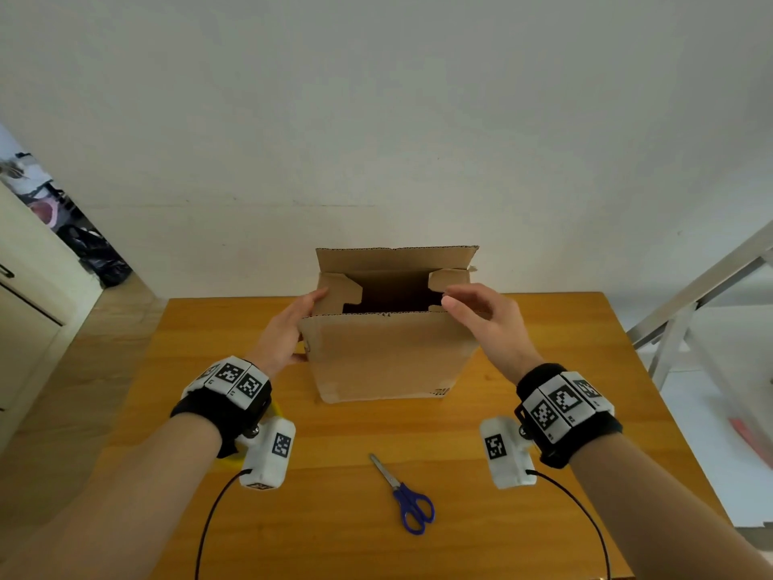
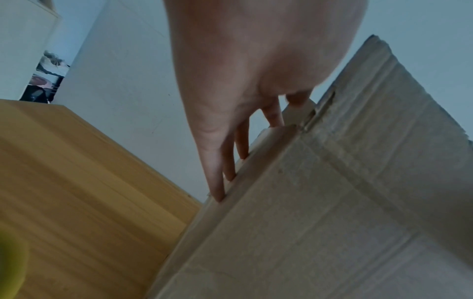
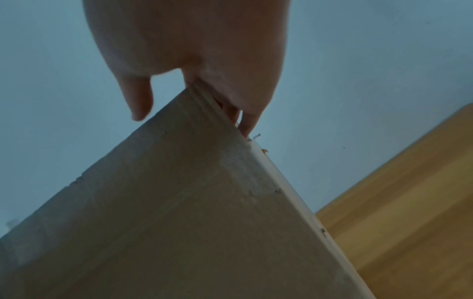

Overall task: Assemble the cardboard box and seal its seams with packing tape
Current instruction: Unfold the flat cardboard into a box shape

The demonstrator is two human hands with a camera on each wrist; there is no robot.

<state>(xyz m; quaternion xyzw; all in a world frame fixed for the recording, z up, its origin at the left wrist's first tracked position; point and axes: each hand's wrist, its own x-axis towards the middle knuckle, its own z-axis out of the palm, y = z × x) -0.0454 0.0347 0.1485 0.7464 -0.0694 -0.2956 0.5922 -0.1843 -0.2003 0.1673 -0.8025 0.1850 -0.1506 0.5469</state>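
Left hand: your left hand (image 1: 288, 328) lies flat, fingers straight, against the left side of the box.
Box: the brown cardboard box (image 1: 387, 357) stands upright on the yellow wooden table (image 1: 564, 370), top flaps unsealed, between both hands.
Right hand: your right hand (image 1: 485, 318), fingers loosely bent, touches the box's top right corner.
Scissors: blue-handled scissors (image 1: 403, 496) lie nearer you.

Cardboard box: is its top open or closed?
Open: the cardboard box has both long flaps standing up, side flaps only partly folded in, dark interior visible.
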